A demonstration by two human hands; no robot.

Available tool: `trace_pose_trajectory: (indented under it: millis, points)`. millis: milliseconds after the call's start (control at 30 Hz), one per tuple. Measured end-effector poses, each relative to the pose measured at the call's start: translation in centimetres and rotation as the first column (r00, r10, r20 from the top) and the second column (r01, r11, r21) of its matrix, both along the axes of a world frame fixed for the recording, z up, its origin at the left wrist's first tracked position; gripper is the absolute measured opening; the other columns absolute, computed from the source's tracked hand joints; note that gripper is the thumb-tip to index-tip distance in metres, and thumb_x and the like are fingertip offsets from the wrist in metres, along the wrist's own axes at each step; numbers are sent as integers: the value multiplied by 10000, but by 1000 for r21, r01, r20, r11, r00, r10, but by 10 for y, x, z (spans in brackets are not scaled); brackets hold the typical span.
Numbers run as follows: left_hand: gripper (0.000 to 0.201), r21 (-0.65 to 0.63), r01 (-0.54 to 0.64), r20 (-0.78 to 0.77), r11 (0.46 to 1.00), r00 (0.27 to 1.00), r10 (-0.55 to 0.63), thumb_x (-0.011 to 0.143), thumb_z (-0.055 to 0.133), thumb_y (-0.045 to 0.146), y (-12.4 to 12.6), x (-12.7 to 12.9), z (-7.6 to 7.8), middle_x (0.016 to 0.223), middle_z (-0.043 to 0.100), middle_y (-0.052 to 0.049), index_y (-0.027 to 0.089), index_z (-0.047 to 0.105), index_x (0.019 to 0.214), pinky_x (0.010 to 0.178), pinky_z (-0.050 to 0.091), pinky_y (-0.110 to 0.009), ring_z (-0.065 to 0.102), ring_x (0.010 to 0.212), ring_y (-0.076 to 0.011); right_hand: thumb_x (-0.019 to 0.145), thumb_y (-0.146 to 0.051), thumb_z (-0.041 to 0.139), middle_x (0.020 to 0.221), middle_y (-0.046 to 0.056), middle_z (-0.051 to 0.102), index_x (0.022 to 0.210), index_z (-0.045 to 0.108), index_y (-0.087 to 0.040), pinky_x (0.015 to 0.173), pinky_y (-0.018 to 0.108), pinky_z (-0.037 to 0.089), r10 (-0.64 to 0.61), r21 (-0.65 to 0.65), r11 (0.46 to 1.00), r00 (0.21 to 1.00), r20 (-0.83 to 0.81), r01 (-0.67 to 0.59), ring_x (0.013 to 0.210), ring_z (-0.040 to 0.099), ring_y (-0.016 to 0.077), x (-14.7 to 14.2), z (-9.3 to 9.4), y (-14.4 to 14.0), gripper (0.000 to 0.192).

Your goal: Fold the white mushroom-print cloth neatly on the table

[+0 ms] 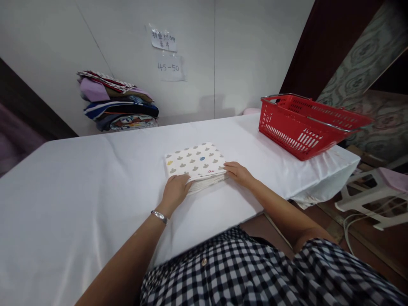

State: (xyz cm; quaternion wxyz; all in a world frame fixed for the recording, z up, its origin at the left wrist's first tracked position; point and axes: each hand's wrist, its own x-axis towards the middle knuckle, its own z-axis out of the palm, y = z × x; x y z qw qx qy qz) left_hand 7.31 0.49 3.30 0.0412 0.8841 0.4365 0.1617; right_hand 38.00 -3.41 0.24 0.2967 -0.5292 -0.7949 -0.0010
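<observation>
A folded cloth (196, 159) lies flat near the middle of the white-covered table. It is white with grey mushroom-like shapes and a few yellow, blue and red ones, and its layers show along the near edge. My left hand (176, 191), with a silver bracelet at the wrist, is closed on the near left corner. At the near right corner, my right hand (238, 173) pinches the edge of the same cloth. Some fingertips of both hands are hidden by the fabric or the hands themselves.
A red plastic basket (287, 129) with metal handles stands at the table's right end. Behind the table's back left edge rises a pile of folded fabrics (119, 102). Paper signs (170, 68) hang on the wall. A white plastic stool (372, 193) stands on the floor at right.
</observation>
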Motion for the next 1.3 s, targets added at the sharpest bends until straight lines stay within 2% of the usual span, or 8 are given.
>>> trace_pose_trajectory:
  millis: [100,233,333,500,700,1000,1167,1300]
  points:
    - [338,28,22,-7,999,1000,-22,922,372,375,0,-1,-3,1092,679,-94,179,622,1036,981,380,-429,607,1013,-244,879,-207,507,1255,62,595,1152,637,-244,962,388,471,4,0,1000,1000,19,-4,1157,535,226,3,-2,-2,305]
    - [342,87,50,-6,995,999,-49,921,385,361,0,-4,-10,1158,655,-109,164,612,1085,1002,368,-437,583,1084,-248,851,-164,508,1294,38,570,1193,613,-276,960,397,475,-93,-24,995,996,-11,93,1179,523,236,4,-7,-4,375]
    - [324,111,66,-14,992,998,-65,914,404,317,-2,-6,-16,1214,626,-111,171,600,1126,1034,339,-447,546,1154,-245,845,-167,511,1310,56,556,1204,611,-252,966,421,468,-160,-70,985,984,-78,154,1181,524,256,4,-12,-6,382]
    - [306,140,45,-42,989,998,-40,891,456,266,-12,-1,-14,1240,603,-117,170,580,1154,1054,298,-482,519,1183,-255,823,-149,498,1301,49,562,1168,636,-256,993,419,442,-162,-117,984,950,-267,135,1186,527,246,2,-19,-3,386]
    - [310,177,99,-99,979,992,-82,882,500,269,-19,36,0,1240,584,-114,174,549,1173,1045,295,-479,502,1171,-264,769,-140,508,1281,44,578,1142,651,-252,880,373,503,-126,-138,988,893,-432,73,1084,588,231,3,-24,2,415]
    - [273,136,271,-163,953,955,-248,871,528,258,2,109,10,1215,569,-88,204,534,1138,901,390,-370,494,1129,-235,740,-159,510,1129,37,646,1106,625,-240,751,315,517,-183,-150,982,795,-578,116,963,602,191,-3,-22,-2,392]
    - [206,23,250,-214,968,947,-240,921,419,271,12,125,17,1007,624,-63,204,599,995,773,420,-318,557,964,-206,738,-214,526,1063,37,648,988,581,-228,719,305,498,-228,-182,973,721,-654,142,963,603,189,-9,-23,-3,256]
    - [232,28,245,-209,969,950,-234,899,464,336,12,124,20,1009,622,-55,215,585,1057,746,426,-312,559,937,-209,722,-243,543,1124,49,627,804,512,-221,718,312,494,-250,-199,968,686,-683,154,955,609,189,-12,-25,-5,91]
